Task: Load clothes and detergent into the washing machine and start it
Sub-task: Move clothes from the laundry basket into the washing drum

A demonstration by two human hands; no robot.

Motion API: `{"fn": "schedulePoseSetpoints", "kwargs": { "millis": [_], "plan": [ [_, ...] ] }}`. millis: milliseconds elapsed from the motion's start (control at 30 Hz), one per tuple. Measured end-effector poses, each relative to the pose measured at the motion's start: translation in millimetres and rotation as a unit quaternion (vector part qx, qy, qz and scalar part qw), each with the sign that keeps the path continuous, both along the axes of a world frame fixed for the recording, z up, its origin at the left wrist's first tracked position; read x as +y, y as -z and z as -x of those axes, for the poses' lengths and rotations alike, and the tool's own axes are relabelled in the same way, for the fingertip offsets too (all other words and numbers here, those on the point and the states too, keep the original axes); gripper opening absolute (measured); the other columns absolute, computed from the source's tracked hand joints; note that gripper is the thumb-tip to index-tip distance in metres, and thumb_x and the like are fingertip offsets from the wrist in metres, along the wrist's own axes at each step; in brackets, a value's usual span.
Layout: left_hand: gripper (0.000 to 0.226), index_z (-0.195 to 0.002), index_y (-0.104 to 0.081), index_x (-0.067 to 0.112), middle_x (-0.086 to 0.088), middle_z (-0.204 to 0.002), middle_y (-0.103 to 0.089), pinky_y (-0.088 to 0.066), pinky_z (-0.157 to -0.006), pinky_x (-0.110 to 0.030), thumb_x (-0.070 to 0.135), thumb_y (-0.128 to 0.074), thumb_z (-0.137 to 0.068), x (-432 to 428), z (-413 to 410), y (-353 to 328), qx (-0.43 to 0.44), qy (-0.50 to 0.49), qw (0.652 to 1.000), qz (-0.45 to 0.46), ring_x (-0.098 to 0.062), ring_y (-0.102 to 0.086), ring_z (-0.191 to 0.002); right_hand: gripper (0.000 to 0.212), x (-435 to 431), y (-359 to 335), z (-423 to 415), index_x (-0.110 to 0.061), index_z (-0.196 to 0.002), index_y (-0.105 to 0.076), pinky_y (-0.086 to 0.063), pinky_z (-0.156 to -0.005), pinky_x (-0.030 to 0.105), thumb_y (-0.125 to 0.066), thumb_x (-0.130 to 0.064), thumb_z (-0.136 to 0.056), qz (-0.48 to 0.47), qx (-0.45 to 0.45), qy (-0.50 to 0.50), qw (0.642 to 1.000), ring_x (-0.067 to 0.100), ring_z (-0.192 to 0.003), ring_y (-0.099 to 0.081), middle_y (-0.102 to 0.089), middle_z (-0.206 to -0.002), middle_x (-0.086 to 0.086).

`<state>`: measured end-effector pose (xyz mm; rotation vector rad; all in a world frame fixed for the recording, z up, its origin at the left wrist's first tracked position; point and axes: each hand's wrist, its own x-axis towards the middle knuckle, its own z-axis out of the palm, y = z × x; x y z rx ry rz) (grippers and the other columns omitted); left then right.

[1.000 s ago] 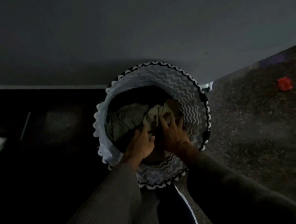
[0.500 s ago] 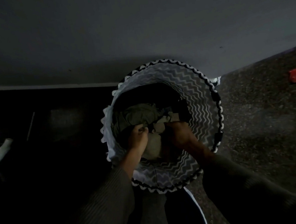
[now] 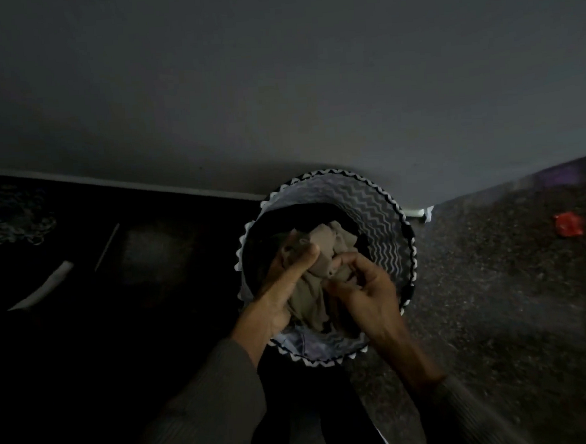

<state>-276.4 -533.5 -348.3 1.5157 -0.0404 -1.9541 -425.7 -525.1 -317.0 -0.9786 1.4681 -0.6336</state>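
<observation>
Left sleeve [image 3: 210, 405]: dark ribbed knit, rising from the bottom edge to the wrist.
Right sleeve [image 3: 475, 416]: the same dark knit, low on the right; a dark trouser leg [image 3: 334, 411] shows between the two sleeves.
Left hand [image 3: 272, 302]: above the basket's near-left rim. Its fingers [image 3: 299, 266] are dug into the beige garment with the thumb laid along the top of the fold, grasping it.
Right hand [image 3: 368, 296]: just beside the left one, back of the hand upward. Its fingers [image 3: 347, 258] are bent round the same garment, grasping it.
Beige garment [image 3: 324, 250]: bunched between and just beyond both sets of fingers. A length hangs between the palms, down into the basket.
Laundry basket [image 3: 384, 226]: round, with a zigzag lining and a toothed black-and-white rim, directly under the fingers. Its depths are too dark to read.
Floor [image 3: 495, 295]: speckled stone to the right of the fingers, far darker to their left.
White strip [image 3: 43, 288]: well left of the fingers on the dark floor; I cannot tell what it is.
Red scrap [image 3: 568, 225]: well right of the fingers, on the speckled floor.
Wall [image 3: 276, 85]: plain grey beyond the fingers, with the basket at its foot.
</observation>
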Motion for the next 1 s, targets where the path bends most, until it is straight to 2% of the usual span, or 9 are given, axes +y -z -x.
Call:
{"fn": "schedulePoseSetpoints", "kwargs": {
  "millis": [133, 267, 400, 500, 600, 667, 833, 900, 1000],
  "plan": [
    [0.081, -0.119, -0.069, 0.019, -0.007, -0.120, -0.071, -0.050, -0.101, -0.049, 0.038, -0.097, -0.046, -2.4, -14.7, -43.8, -0.018, 0.048, 0.997, 0.062, -0.027, -0.065, -0.114, 0.017, -12.0, -45.4, -0.3, -0.002, -0.090, -0.061, -0.055, -0.082, 0.037, -0.070, 0.007, -0.079, -0.047, -0.111, -0.068, 0.990, 0.022, -0.099, -0.065, -0.069, -0.099, 0.009],
    [0.042, -0.096, -0.077, 0.016, -0.010, -0.103, -0.076, -0.055, -0.089, -0.043, 0.025, -0.088, -0.056, -5.4, -20.5, -99.4, -0.081, 0.005, 0.988, 0.129, -0.030, -0.071, -0.101, 0.020, -16.0, -85.8, -7.1, -0.010, -0.092, -0.060, -0.049, -0.087, 0.047, -0.068, 0.001, -0.078, -0.045, -0.165, -0.108, 0.979, 0.032, -0.106, -0.060, -0.063, -0.105, 0.015],
    [0.041, -0.109, -0.072, 0.007, -0.012, -0.106, -0.075, -0.057, -0.087, -0.042, 0.011, -0.083, -0.070, -1.8, -26.2, -153.4, -0.142, -0.106, 0.964, 0.196, -0.032, -0.071, -0.101, 0.025, -15.2, -134.4, -23.2, -0.015, -0.106, -0.058, -0.049, -0.089, 0.045, -0.069, -0.017, -0.084, -0.064, -0.248, 0.003, 0.967, 0.026, -0.101, -0.063, -0.063, -0.113, 0.012],
    [0.040, -0.105, -0.073, 0.008, -0.013, -0.103, -0.076, -0.060, -0.078, -0.039, 0.008, -0.081, -0.065, 10.4, -31.8, -193.0, -0.140, -0.215, 0.941, 0.221, -0.032, -0.072, -0.097, 0.048, -14.2, -162.3, -35.6, -0.020, -0.130, -0.046, -0.053, -0.095, 0.046, -0.068, -0.034, -0.089, -0.107, -0.277, 0.061, 0.953, 0.022, -0.107, -0.067, -0.066, -0.121, 0.007],
    [0.031, -0.095, -0.075, 0.014, -0.010, -0.097, -0.076, -0.059, -0.070, -0.032, 0.002, -0.076, -0.067, 27.6, -39.1, -235.5, -0.144, -0.254, 0.914, 0.283, -0.028, -0.073, -0.090, 0.054, -4.8, -204.4, -52.2, -0.013, -0.141, -0.048, -0.045, -0.107, 0.048, -0.050, -0.045, -0.098, -0.166, -0.371, -0.057, 0.912, 0.030, -0.125, -0.057, -0.061, -0.134, 0.013],
    [0.027, -0.093, -0.076, 0.015, -0.010, -0.096, -0.076, -0.059, -0.071, -0.031, 0.004, -0.070, -0.069, 43.1, -45.5, -264.6, -0.158, -0.267, 0.896, 0.317, -0.027, -0.073, -0.089, 0.056, 4.7, -232.2, -63.5, -0.009, -0.141, -0.049, -0.037, -0.113, 0.048, -0.041, -0.046, -0.100, -0.200, -0.429, -0.077, 0.877, 0.033, -0.132, -0.050, -0.054, -0.140, 0.019],
    [0.059, -0.130, -0.058, 0.014, 0.002, -0.111, -0.074, -0.056, -0.079, -0.024, -0.001, -0.067, -0.073, 84.1, -77.3, -340.3, -0.240, -0.243, 0.851, 0.398, -0.019, -0.070, -0.105, 0.068, 20.5, -293.8, -101.4, -0.005, -0.146, -0.040, -0.030, -0.117, 0.051, -0.062, -0.039, -0.092, -0.172, -0.457, -0.166, 0.857, 0.037, -0.137, -0.042, -0.044, -0.147, 0.023],
    [0.058, -0.128, -0.060, 0.012, 0.000, -0.112, -0.073, -0.055, -0.081, -0.023, 0.003, -0.071, -0.071, 105.3, -97.5, -372.2, -0.281, -0.221, 0.839, 0.410, -0.018, -0.069, -0.106, 0.078, 30.4, -320.0, -122.3, -0.005, -0.147, -0.039, -0.034, -0.114, 0.050, -0.071, -0.040, -0.086, -0.158, -0.458, -0.208, 0.850, 0.037, -0.136, -0.044, -0.045, -0.146, 0.023],
    [0.054, -0.116, -0.066, 0.018, -0.011, -0.119, -0.068, -0.054, -0.088, -0.028, 0.026, -0.076, -0.064, 144.5, -131.2, -413.4, -0.338, -0.225, 0.817, 0.411, -0.023, -0.066, -0.111, 0.080, 48.5, -358.5, -160.2, -0.005, -0.146, -0.040, -0.039, -0.111, 0.051, -0.073, -0.042, -0.083, -0.121, -0.441, -0.282, 0.843, 0.038, -0.133, -0.047, -0.048, -0.144, 0.023]
  ]
}}
